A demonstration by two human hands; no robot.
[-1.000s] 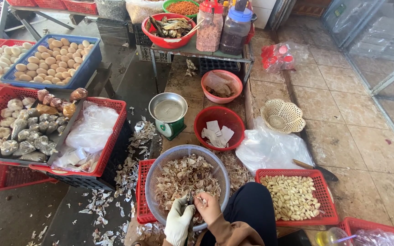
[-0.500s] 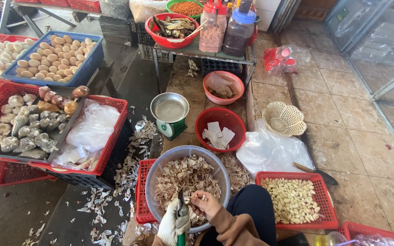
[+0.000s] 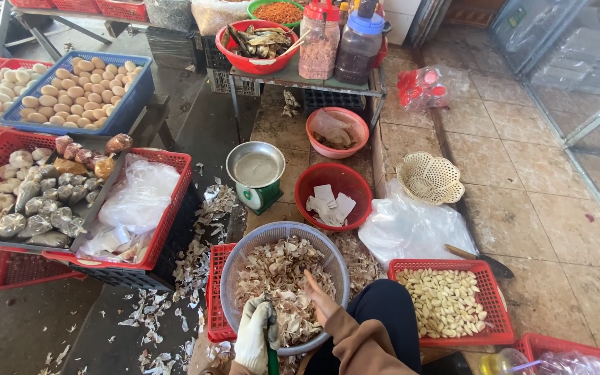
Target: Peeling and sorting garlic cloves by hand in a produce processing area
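Right hand (image 3: pixel 317 300) lifted, fingers spread, over garlic-skin basket (image 3: pixel 237 267), gloved left hand (image 3: pixel 257 333) now clenched around green-handled tool (image 3: pixel 271 355).

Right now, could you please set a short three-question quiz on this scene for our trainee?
1. True or false: the left hand wears a white glove.
2. Which holds the peeled garlic cloves? A) blue crate B) red tray C) metal scale pan
3. Fill in: the round grey basket is full of dry garlic ____.

Key:
1. True; it grips a green-handled tool.
2. B, the red tray on the person's right.
3. Skins; the bare right hand rests over them.
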